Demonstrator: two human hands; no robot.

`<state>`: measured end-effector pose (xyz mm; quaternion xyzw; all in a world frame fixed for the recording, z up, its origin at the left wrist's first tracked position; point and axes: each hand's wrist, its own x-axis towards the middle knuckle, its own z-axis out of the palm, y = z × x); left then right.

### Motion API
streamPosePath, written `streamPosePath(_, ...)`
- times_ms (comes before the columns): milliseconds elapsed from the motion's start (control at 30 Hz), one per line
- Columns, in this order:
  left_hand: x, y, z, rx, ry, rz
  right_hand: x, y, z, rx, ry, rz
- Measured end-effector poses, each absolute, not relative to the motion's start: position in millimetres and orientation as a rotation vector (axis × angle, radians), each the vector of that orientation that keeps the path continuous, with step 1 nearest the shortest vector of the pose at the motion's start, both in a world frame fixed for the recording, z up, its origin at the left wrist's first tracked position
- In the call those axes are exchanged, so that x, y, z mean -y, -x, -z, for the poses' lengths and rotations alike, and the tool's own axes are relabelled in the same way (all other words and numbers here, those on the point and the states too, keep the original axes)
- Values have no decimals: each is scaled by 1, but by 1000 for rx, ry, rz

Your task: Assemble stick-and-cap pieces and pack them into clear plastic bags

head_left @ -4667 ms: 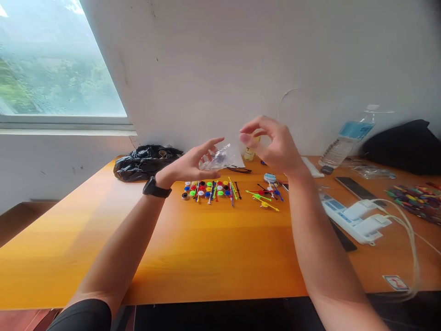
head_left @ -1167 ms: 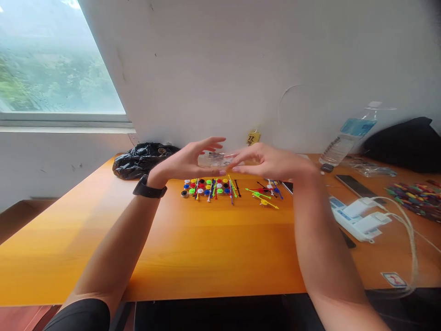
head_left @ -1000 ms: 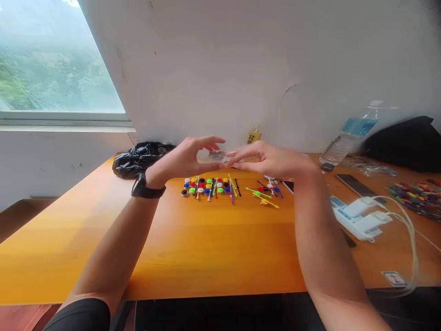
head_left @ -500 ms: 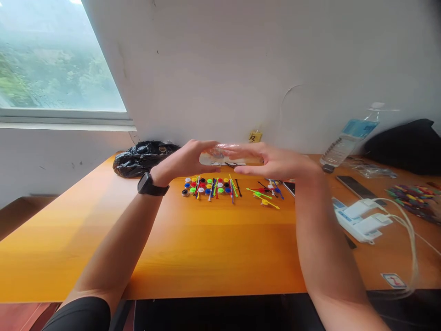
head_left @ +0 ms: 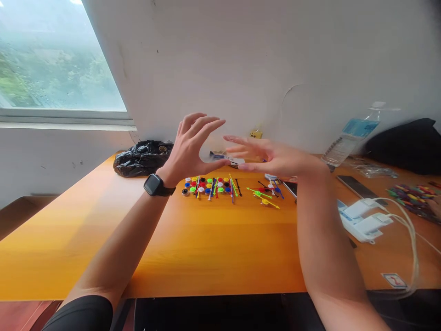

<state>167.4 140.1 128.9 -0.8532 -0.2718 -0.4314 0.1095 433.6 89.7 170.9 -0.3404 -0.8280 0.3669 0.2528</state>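
Note:
My left hand [head_left: 191, 149], with a dark watch on its wrist, is raised over the back of the table. Its fingers are spread and nothing shows in them. Facing it, my right hand [head_left: 275, 156] has its fingers stretched out, somewhat blurred, and also looks bare. The two thumbs nearly meet. Below lie rows of small round plastic pieces [head_left: 209, 185] in several colours, with thin plastic arrows [head_left: 216, 187] across them. A smaller group of arrows and round pieces [head_left: 264, 201] sits to the right. Between the hands, partly hidden behind them, are small items with a white label [head_left: 236, 161].
A black plastic bag [head_left: 141, 158] lies at the back left. To the right are a water bottle [head_left: 353, 133], a phone [head_left: 356, 187], a white power strip [head_left: 360, 223] with cables, and colourful small pieces [head_left: 411, 197]. Another person's hand [head_left: 436, 204] shows at the right edge.
My left hand has risen and its fingers have spread apart. My right hand's fingers have opened slightly. Another person's hand has appeared at the right edge.

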Motion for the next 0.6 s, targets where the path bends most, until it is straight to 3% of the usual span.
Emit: streamPosePath(600, -151, -209, -73, 927, 2293, 1252, -100, -421, -167, 1974, 961, -1186)
